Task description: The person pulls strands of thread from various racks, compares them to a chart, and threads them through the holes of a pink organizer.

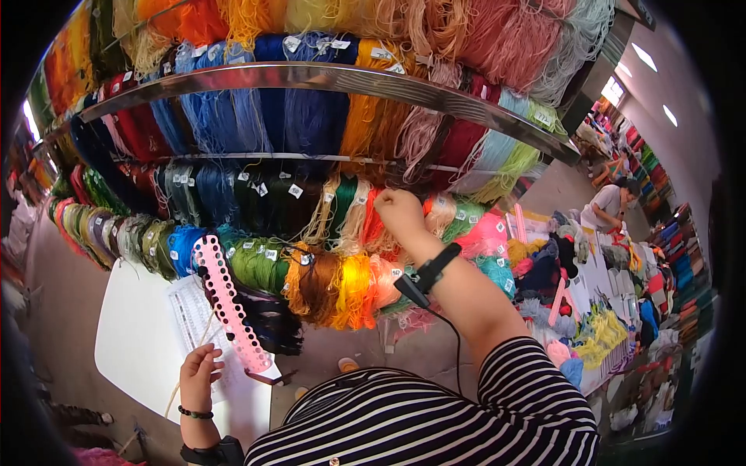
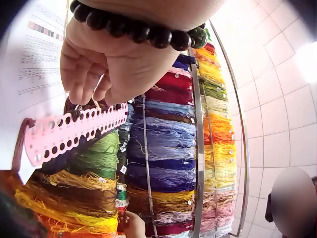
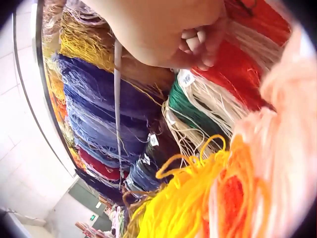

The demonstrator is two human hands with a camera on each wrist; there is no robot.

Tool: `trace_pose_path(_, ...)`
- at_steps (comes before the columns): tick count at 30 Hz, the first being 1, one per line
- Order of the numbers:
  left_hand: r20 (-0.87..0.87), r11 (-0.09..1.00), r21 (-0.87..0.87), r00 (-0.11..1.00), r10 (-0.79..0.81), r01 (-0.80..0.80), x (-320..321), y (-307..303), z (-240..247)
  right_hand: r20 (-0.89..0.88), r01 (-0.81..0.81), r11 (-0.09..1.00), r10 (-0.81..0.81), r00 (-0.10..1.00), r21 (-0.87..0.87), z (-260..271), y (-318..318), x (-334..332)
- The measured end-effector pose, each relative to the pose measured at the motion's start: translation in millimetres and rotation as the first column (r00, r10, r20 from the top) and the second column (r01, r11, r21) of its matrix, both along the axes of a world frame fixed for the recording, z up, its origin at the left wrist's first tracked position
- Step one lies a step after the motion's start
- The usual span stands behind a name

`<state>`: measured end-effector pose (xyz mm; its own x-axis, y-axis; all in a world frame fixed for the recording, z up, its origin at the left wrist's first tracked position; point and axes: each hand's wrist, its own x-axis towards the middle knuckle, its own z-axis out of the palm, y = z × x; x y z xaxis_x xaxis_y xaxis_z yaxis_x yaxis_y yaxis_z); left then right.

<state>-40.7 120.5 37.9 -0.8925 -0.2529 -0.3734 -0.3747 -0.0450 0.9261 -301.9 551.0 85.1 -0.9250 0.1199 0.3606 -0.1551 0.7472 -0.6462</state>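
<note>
My left hand (image 1: pixel 200 373) has its fingers curled in a pinch on a cream thread (image 2: pixel 97 95), beside a long pink thread card (image 1: pixel 225 303) with two rows of holes. Dark strands are looped through the card's holes, and a brown strand hangs at its near end. My right hand (image 1: pixel 400 217) reaches to the rack and grips a red skein (image 3: pixel 230 72), fingers bent in at its top. Right beside it hang a cream skein (image 3: pixel 215 96) with a white number tag and a green skein (image 3: pixel 187 110).
Tiers of coloured skeins hang on a rack with a metal rail (image 1: pixel 311 75). Yellow skeins (image 1: pixel 355 287) hang nearer my body. Below the pink card, a printed sheet (image 1: pixel 183 311) lies on a white table (image 1: pixel 128 342). Another person (image 1: pixel 610 206) is at the far right, past a yarn-covered table.
</note>
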Motion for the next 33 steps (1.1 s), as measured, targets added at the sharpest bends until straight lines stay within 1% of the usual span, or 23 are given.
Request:
trace_pose_path(1,0.007,1.0,0.005,1.0,-0.001,0.001,0.1,-0.3,-0.7,0.113,-0.027,0.977,0.052,0.992,-0.21,-6.6,4.8,-3.1)
trace_pose_path(3,0.018,1.0,0.014,1.0,-0.004,0.004,-0.2,-0.6,-0.5,0.078,-0.119,0.863,0.18,0.981,-0.492,-0.3,9.8,8.6)
trace_pose_path(4,0.023,1.0,0.017,1.0,-0.006,0.005,-0.9,0.1,0.4,0.047,-0.161,0.771,0.241,0.969,-0.616,10.4,6.2,19.7)
trace_pose_path(5,0.03,1.0,0.022,1.0,-0.005,0.005,-1.5,0.8,1.0,-0.057,-0.23,0.65,0.275,0.96,-0.724,22.4,0.8,31.7)
trace_pose_path(7,0.026,0.999,0.027,0.999,-0.027,0.026,-3.6,1.2,1.0,-0.17,-0.369,0.418,0.44,0.882,-0.83,54.2,0.4,57.0)
trace_pose_path(8,0.026,0.999,0.029,0.999,-0.039,0.038,-4.5,0.7,0.3,-0.2,-0.385,0.281,0.517,0.833,-0.879,73.4,2.2,74.1)
trace_pose_path(9,0.022,0.998,0.04,0.999,-0.05,0.049,-5.9,-0.3,-1.4,-0.24,-0.385,0.14,0.581,0.778,-0.912,95.1,4.2,93.3)
trace_pose_path(11,0.034,0.997,0.036,0.997,-0.067,0.066,-11.3,-1.4,-2.8,-0.421,-0.532,-0.027,0.645,0.638,-0.847,145.0,3.8,135.9)
trace_pose_path(12,0.04,0.997,0.035,0.996,-0.076,0.074,-14.2,-1.9,-2.6,-0.369,-0.514,0.112,0.57,0.734,-0.85,180.6,-5.0,168.4)
trace_pose_path(14,0.041,0.996,0.028,0.995,-0.09,0.089,-20.2,-1.6,-1.3,-0.544,-0.642,-0.118,0.657,0.522,-0.758,224.9,27.4,216.5)
trace_pose_path(15,0.042,0.995,0.026,0.994,-0.102,0.101,-23.6,-2.6,-2.0,-0.597,-0.644,-0.27,0.714,0.364,-0.715,260.3,39.7,249.1)
trace_pose_path(16,0.046,0.993,0.023,0.992,-0.114,0.113,-26.8,-4.5,-3.6,-0.61,-0.611,-0.375,0.758,0.231,-0.697,286.9,48.0,274.3)
trace_pose_path(17,0.037,0.993,0.025,0.992,-0.118,0.117,-29.9,-6.8,-8.4,-0.612,-0.584,-0.433,0.778,0.144,-0.687,305.2,50.8,289.8)
trace_pose_path(20,0.055,0.991,0.046,0.99,-0.127,0.125,-35.7,-8.8,-13.8,-0.519,-0.507,-0.367,0.832,0.197,-0.78,316.2,28.3,291.6)
trace_pose_path(24,0.042,0.991,0.075,0.993,-0.113,0.109,-37.0,-12.5,-22.1,-0.377,-0.418,-0.266,0.903,0.208,-0.869,315.0,-4.2,278.8)
trace_pose_path(25,0.032,0.991,0.077,0.993,-0.11,0.107,-37.7,-12.6,-24.7,-0.271,-0.71,0.395,0.729,0.629,-0.583,274.7,-30.2,255.4)
trace_pose_path(26,0.024,0.991,0.08,0.994,-0.109,0.107,-38.2,-12.1,-25.7,-0.137,-0.588,0.647,0.608,0.782,-0.485,240.1,-66.1,228.0)
trace_pose_path(27,0.034,0.989,0.088,0.992,-0.12,0.117,-39.3,-11.9,-23.5,0.002,-0.422,0.835,0.452,0.892,-0.353,205.6,-102.0,200.6)
trace_pose_path(28,0.016,0.99,0.096,0.994,-0.106,0.104,-40.5,-11.1,-22.9,0.174,-0.512,0.736,0.631,0.756,-0.442,166.2,-120.8,172.2)
trace_pose_path(29,-0.002,0.991,0.102,0.996,-0.093,0.092,-42.5,-10.2,-22.1,0.289,-0.486,0.737,0.648,0.704,-0.469,117.2,-138.2,154.2)
trace_pose_path(30,-0.02,0.991,0.108,0.997,-0.08,0.082,-45.3,-9.8,-21.9,0.302,-0.53,0.697,0.701,0.646,-0.483,83.7,-160.1,144.4)
trace_pose_path(32,-0.084,0.997,0.044,0.995,-0.055,0.059,-52.8,-10.3,-29.4,0.338,-0.559,0.704,0.706,0.623,-0.438,28.5,-197.5,134.6)
trace_pose_path(33,-0.105,0.999,0.004,0.994,-0.037,0.038,-57.8,-10.1,-34.9,0.33,-0.575,0.699,0.711,0.621,-0.426,13.9,-214.7,133.5)
